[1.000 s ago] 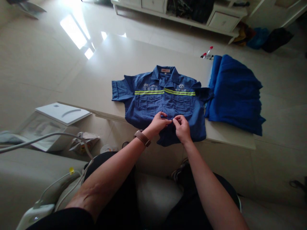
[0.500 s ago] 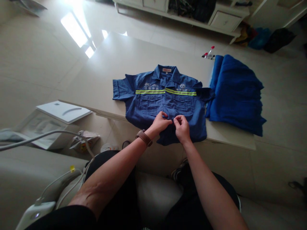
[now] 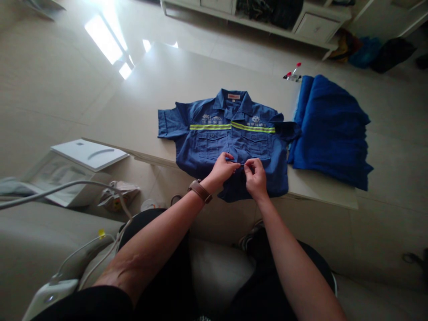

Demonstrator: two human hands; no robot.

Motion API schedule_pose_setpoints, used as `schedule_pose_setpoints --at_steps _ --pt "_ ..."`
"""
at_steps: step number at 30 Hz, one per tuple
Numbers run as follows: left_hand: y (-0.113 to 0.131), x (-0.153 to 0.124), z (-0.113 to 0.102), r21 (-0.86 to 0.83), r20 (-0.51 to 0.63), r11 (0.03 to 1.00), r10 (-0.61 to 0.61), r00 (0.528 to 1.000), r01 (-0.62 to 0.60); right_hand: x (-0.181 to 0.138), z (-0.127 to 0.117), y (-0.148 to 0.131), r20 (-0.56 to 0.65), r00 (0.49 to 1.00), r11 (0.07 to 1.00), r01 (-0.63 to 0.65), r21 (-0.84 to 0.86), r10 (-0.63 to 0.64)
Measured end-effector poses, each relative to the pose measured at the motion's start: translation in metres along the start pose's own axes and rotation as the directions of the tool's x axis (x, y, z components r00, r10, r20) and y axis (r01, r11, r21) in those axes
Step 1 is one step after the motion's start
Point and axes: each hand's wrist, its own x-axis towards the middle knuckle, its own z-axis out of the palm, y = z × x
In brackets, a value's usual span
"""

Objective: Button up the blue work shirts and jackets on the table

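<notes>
A blue short-sleeved work shirt point(image 3: 207, 145) with yellow reflective stripes lies face up, its collar pointing away from me and its hem hanging over the table's near edge. Over the lower front opening, my left hand point(image 3: 223, 170) is closed, thumb and fingers pinching the shirt's front edge. Close beside it on the right, my right hand point(image 3: 256, 178) pinches the other side of the front with bent fingers. Between the fingertips shows a small pale spot, too small to name. A brown-strapped watch point(image 3: 199, 191) is on my left wrist.
Folded blue cloth point(image 3: 329, 133) overhangs the right end of the pale table point(image 3: 140, 107). Red-capped bottles point(image 3: 296, 71) stand behind it. A white-lidded clear box point(image 3: 88, 154) is at the lower left, near a cable point(image 3: 100, 183). A white cabinet point(image 3: 314, 29) stands at the back.
Both hands stay at the shirt's front, with the fingertips shifted slightly. A small pale spot now shows between them. The whole view has moved a little.
</notes>
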Motion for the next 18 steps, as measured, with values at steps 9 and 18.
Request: schedule_pose_setpoints --at_steps 9,18 --pt "0.0028 -0.003 -0.0014 -0.036 -0.008 0.999 0.013 1.0 -0.013 -0.0005 -0.0004 -0.0005 0.017 1.0 1.0 0.009 -0.003 -0.008" --pt "0.0004 -0.0034 0.0008 -0.058 -0.02 0.998 0.039 0.999 -0.04 0.0001 0.0021 -0.0014 0.014 0.997 0.995 -0.078 0.065 0.078"
